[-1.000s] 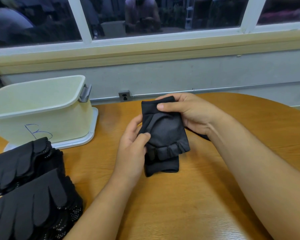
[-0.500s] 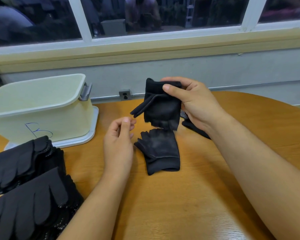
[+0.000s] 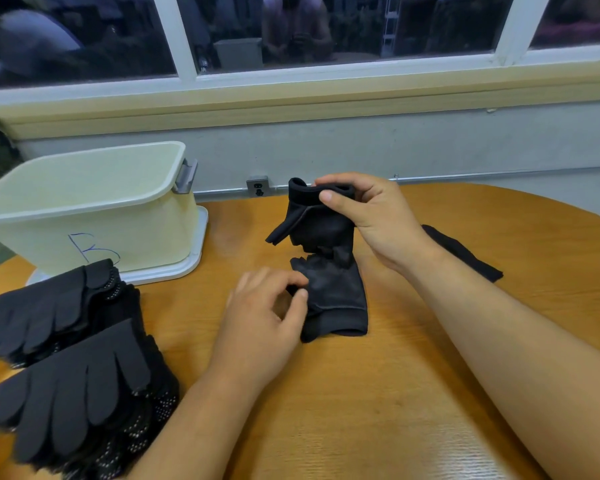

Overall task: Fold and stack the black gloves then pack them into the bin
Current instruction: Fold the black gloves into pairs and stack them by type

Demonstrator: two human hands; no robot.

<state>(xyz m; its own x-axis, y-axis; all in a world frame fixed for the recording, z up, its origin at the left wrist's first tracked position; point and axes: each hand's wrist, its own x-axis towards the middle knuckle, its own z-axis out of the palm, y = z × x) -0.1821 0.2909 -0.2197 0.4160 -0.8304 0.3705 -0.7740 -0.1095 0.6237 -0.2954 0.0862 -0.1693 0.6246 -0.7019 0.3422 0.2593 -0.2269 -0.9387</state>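
Observation:
My right hand (image 3: 371,216) holds a black glove (image 3: 317,223) by its cuff, hanging just above the table with its fingers dangling. Below it a folded black glove (image 3: 336,299) lies flat on the wooden table (image 3: 361,410). My left hand (image 3: 267,313) pinches the left edge of that folded glove with thumb and fingertips. Two stacks of unfolded black gloves with white grip dots lie at the near left, one stack (image 3: 49,306) behind the other (image 3: 73,396). The cream plastic bin (image 3: 84,223) marked "B" stands at the far left; its inside looks bare.
Another black glove (image 3: 465,252) lies flat behind my right forearm. The bin sits on a white lid or tray (image 3: 187,268). A wall with an outlet (image 3: 257,186) and a window sill close off the far side of the table.
My right hand lifted the top glove off the folded one and keeps it raised. My left hand let go, then came back down and now pinches the folded glove's edge.

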